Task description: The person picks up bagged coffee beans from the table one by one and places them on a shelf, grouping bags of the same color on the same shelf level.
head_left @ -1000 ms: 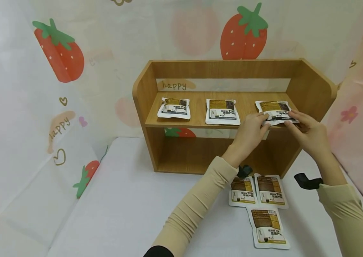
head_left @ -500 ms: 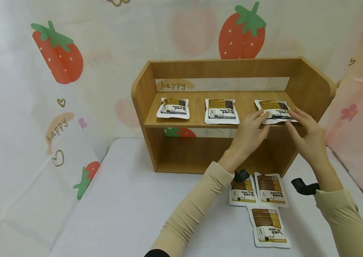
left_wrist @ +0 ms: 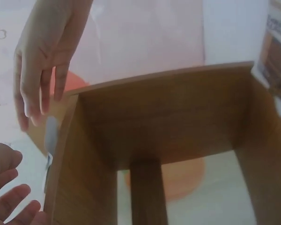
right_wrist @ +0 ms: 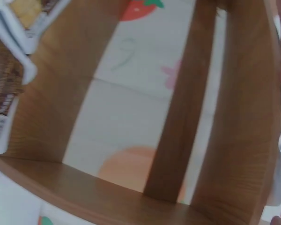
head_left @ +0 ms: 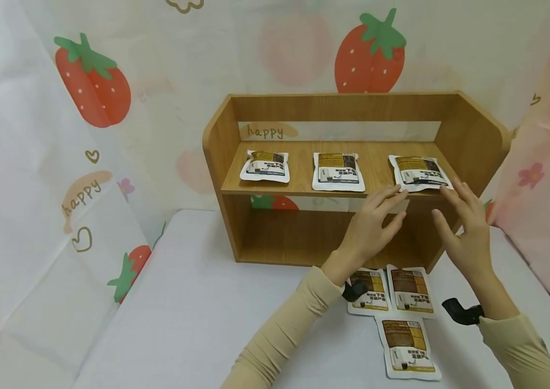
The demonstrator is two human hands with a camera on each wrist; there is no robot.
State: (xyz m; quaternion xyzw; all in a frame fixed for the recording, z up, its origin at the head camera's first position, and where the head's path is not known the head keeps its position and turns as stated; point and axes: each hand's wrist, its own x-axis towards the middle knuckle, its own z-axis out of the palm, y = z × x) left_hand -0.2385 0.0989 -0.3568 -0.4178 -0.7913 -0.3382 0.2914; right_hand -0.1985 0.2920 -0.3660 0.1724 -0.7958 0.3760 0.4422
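Observation:
A flat white-edged pouch (head_left: 419,172) with a gold and brown label lies at the right end of the wooden shelf unit's upper board (head_left: 299,186). My left hand (head_left: 369,224) hovers before its left front corner, fingers spread and holding nothing. Off its right front corner is my right hand (head_left: 469,237), also with fingers extended and nothing in them. Two similar pouches lie on the same board, one in the middle (head_left: 338,172) and one at the left (head_left: 265,166). In the left wrist view, both the left hand (left_wrist: 11,192) and right hand (left_wrist: 49,56) appear beside the board.
Three more pouches lie on the white table in front of the unit: a back left one (head_left: 369,297), a back right one (head_left: 411,292) and a front one (head_left: 408,348). The lower compartment (head_left: 294,237) is under the board. Strawberry-printed cloth (head_left: 197,54) hangs behind.
Both hands have come away from the right-hand pouch and drawn back toward me, their fingers opening out. That pouch stays on the upper board.

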